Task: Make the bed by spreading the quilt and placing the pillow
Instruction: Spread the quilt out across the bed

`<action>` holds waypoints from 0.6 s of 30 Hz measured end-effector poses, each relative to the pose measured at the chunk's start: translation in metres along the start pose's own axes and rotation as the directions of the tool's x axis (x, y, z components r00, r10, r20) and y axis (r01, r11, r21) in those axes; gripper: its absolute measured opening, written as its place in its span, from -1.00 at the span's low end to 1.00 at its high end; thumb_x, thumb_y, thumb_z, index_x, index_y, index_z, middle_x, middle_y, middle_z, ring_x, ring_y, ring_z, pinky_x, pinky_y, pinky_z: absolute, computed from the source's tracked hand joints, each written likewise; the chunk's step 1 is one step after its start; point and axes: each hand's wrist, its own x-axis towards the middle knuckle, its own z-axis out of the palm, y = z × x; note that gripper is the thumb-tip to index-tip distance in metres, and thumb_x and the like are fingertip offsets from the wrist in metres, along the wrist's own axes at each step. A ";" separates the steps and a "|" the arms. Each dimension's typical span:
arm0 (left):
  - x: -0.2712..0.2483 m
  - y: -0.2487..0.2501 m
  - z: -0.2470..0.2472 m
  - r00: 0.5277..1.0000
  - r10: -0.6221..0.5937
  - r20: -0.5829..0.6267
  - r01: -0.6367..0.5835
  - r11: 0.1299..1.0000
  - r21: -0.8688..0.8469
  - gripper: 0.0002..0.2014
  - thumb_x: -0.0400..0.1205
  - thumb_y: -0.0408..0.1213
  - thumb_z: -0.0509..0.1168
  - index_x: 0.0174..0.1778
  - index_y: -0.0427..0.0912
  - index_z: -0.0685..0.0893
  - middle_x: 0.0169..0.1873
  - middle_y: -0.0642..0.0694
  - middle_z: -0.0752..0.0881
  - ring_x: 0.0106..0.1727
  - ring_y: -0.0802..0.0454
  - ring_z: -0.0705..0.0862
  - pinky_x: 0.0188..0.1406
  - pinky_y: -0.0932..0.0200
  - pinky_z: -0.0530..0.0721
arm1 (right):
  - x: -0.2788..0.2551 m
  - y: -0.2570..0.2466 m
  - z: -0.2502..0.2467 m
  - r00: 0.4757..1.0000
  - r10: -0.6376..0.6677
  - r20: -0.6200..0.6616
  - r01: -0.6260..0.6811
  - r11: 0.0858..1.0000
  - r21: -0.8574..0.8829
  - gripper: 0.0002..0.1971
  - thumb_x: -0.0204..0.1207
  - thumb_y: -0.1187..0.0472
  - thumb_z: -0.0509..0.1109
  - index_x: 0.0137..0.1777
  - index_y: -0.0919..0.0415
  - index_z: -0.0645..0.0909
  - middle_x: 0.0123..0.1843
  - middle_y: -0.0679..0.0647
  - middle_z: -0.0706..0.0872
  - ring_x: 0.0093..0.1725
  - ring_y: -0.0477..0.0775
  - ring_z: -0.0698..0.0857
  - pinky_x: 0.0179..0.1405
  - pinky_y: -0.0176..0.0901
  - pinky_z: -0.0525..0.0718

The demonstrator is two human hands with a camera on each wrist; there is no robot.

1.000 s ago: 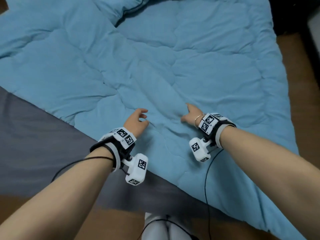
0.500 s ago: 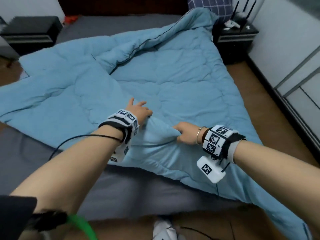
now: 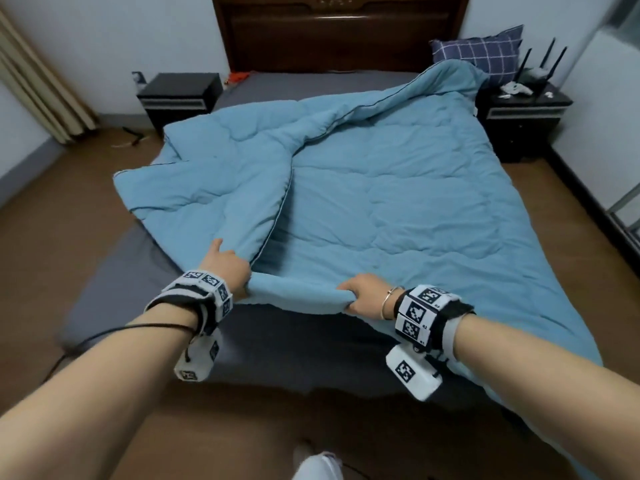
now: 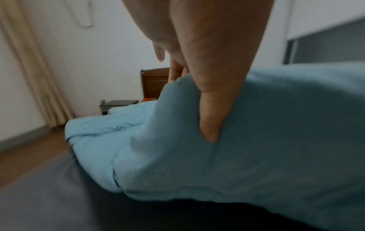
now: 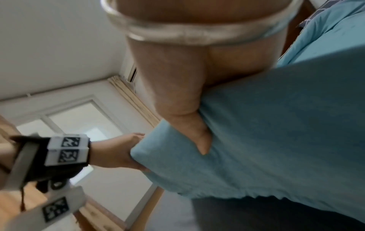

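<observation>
A light blue quilt lies askew over the bed, its left part folded over onto itself. My left hand grips the quilt's near edge, thumb pressed into the cloth. About a forearm's length to its right, my right hand grips the same raised edge. The stretch of quilt between both hands is lifted off the grey sheet. A navy checked pillow leans against the headboard at the far right corner, partly hidden by the quilt.
A dark wooden headboard stands at the far end. Black nightstands flank the bed, one at the left and one at the right carrying a router. Brown floor surrounds the bed; a curtain hangs at far left.
Both hands have closed on the quilt's near edge and lifted it off the sheet, pulling it toward me. My head has tilted up, so the whole bed now shows.
</observation>
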 end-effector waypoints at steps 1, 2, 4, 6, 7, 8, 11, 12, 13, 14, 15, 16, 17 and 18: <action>-0.014 -0.002 0.008 1.000 -0.015 0.007 0.016 0.996 -0.082 -0.62 0.54 0.05 0.25 0.12 -0.09 0.73 0.06 -0.12 0.78 0.25 -0.12 0.65 0.50 -0.04 0.33 | -0.001 -0.009 0.009 1.000 0.017 -0.023 -0.018 0.999 -0.031 -0.73 0.43 0.19 0.37 0.13 0.10 0.67 0.13 0.18 0.75 0.19 0.22 0.67 0.08 -0.04 0.59; -0.026 -0.003 0.016 1.000 -0.029 0.001 0.028 0.984 -0.176 -0.61 0.53 0.06 0.26 0.08 -0.13 0.74 0.04 -0.17 0.79 0.19 -0.17 0.69 0.33 0.04 0.52 | 0.000 -0.019 0.017 0.998 0.038 -0.049 -0.042 0.997 -0.064 -0.69 0.42 0.14 0.38 0.17 0.06 0.65 0.16 0.18 0.71 0.22 0.23 0.65 0.11 -0.02 0.60; -0.044 -0.005 0.028 1.000 -0.019 -0.013 0.014 0.953 -0.304 -0.61 0.52 0.05 0.25 0.00 -0.19 0.75 -0.01 -0.22 0.80 0.09 -0.22 0.74 0.05 0.07 0.66 | 0.001 -0.046 0.033 0.992 0.079 -0.103 -0.091 0.989 -0.120 -0.50 0.38 0.02 0.41 0.35 -0.01 0.51 0.28 0.16 0.58 0.33 0.24 0.54 0.25 0.05 0.55; -0.053 -0.005 0.037 0.999 0.027 -0.035 -0.037 0.939 -0.341 -0.63 0.52 0.01 0.24 -0.05 -0.21 0.74 -0.02 -0.23 0.79 0.06 -0.23 0.75 -0.03 0.09 0.65 | 0.005 -0.078 0.049 0.988 0.086 -0.127 -0.105 0.983 -0.151 -0.27 0.31 -0.12 0.47 0.50 -0.06 0.33 0.40 0.09 0.45 0.42 0.20 0.43 0.33 0.10 0.45; -0.056 -0.007 0.040 0.997 0.054 -0.048 -0.067 0.938 -0.339 -0.64 0.52 0.00 0.24 -0.06 -0.22 0.74 -0.03 -0.23 0.79 0.05 -0.23 0.75 -0.06 0.10 0.64 | 0.009 -0.096 0.056 0.989 0.086 -0.122 -0.105 0.982 -0.159 -0.21 0.28 -0.17 0.48 0.51 -0.06 0.30 0.43 0.06 0.44 0.43 0.19 0.42 0.34 0.11 0.43; -0.059 -0.010 0.043 0.995 0.081 -0.066 -0.099 0.937 -0.336 -0.65 0.52 0.00 0.24 -0.07 -0.22 0.75 -0.04 -0.23 0.79 0.04 -0.23 0.74 -0.10 0.10 0.62 | 0.013 -0.115 0.064 0.990 0.093 -0.109 -0.110 0.980 -0.164 -0.22 0.27 -0.19 0.48 0.50 -0.05 0.31 0.42 0.04 0.47 0.42 0.18 0.45 0.32 0.11 0.43; -0.065 -0.027 0.060 0.978 0.181 -0.101 -0.203 0.934 -0.294 -0.66 0.53 -0.01 0.24 -0.05 -0.20 0.76 -0.04 -0.22 0.79 0.04 -0.24 0.74 -0.14 0.12 0.55 | 0.028 -0.164 0.082 0.988 0.109 -0.111 -0.128 0.976 -0.175 -0.57 0.40 0.06 0.38 0.29 0.03 0.49 0.25 0.09 0.66 0.27 0.24 0.62 0.15 0.04 0.53; -0.066 -0.035 0.069 0.969 0.222 -0.105 -0.242 0.935 -0.257 -0.66 0.53 -0.02 0.25 -0.02 -0.19 0.76 -0.02 -0.21 0.78 0.07 -0.24 0.73 -0.06 0.10 0.57 | 0.030 -0.177 0.086 0.988 0.114 -0.105 -0.132 0.973 -0.187 -0.66 0.43 0.17 0.32 0.22 0.05 0.54 0.20 0.12 0.70 0.23 0.26 0.65 0.09 0.02 0.56; -0.067 -0.044 0.080 0.957 0.270 -0.109 -0.287 0.936 -0.205 -0.67 0.53 -0.02 0.26 0.02 -0.17 0.75 0.02 -0.20 0.77 0.13 -0.22 0.70 0.06 0.06 0.56 | 0.031 -0.188 0.090 0.989 0.122 -0.085 -0.137 0.970 -0.200 -0.69 0.45 0.25 0.27 0.20 0.07 0.56 0.18 0.14 0.72 0.22 0.27 0.66 0.07 0.01 0.58; -0.067 -0.053 0.088 0.941 0.319 -0.113 -0.332 0.933 -0.136 -0.67 0.54 -0.03 0.27 0.08 -0.14 0.73 0.09 -0.18 0.73 0.21 -0.20 0.65 0.17 0.01 0.52 | 0.031 -0.196 0.093 0.990 0.132 -0.058 -0.142 0.965 -0.223 -0.67 0.47 0.28 0.24 0.23 0.09 0.57 0.20 0.16 0.72 0.24 0.27 0.65 0.10 0.01 0.59; -0.068 -0.061 0.097 0.923 0.367 -0.117 -0.376 0.924 -0.070 -0.68 0.54 -0.06 0.29 0.14 -0.10 0.70 0.17 -0.15 0.66 0.28 -0.17 0.57 0.23 -0.02 0.46 | 0.028 -0.203 0.095 0.989 0.146 -0.027 -0.148 0.958 -0.244 -0.63 0.49 0.31 0.22 0.29 0.09 0.57 0.24 0.17 0.70 0.28 0.27 0.63 0.15 0.02 0.59; -0.068 -0.068 0.104 0.903 0.413 -0.123 -0.418 0.908 -0.018 -0.68 0.53 -0.13 0.31 0.19 -0.07 0.66 0.24 -0.13 0.58 0.35 -0.16 0.49 0.27 -0.03 0.41 | 0.024 -0.208 0.098 0.986 0.165 0.000 -0.160 0.954 -0.254 -0.60 0.51 0.32 0.21 0.34 0.10 0.56 0.29 0.17 0.68 0.31 0.26 0.61 0.20 0.03 0.59; -0.067 -0.071 0.108 0.876 0.463 -0.136 -0.465 0.885 0.023 -0.65 0.51 -0.20 0.33 0.24 -0.02 0.62 0.32 -0.11 0.50 0.43 -0.15 0.40 0.32 -0.05 0.36 | 0.018 -0.211 0.102 0.983 0.184 0.013 -0.175 0.952 -0.251 -0.59 0.53 0.32 0.20 0.36 0.11 0.55 0.31 0.18 0.67 0.34 0.27 0.60 0.24 0.05 0.58; -0.065 -0.072 0.110 0.843 0.518 -0.143 -0.515 0.855 0.063 -0.58 0.49 -0.28 0.34 0.30 0.03 0.57 0.42 -0.09 0.42 0.53 -0.15 0.30 0.39 -0.09 0.32 | 0.012 -0.213 0.105 0.980 0.200 0.017 -0.190 0.951 -0.243 -0.61 0.53 0.32 0.19 0.34 0.12 0.56 0.31 0.19 0.67 0.33 0.27 0.60 0.24 0.05 0.58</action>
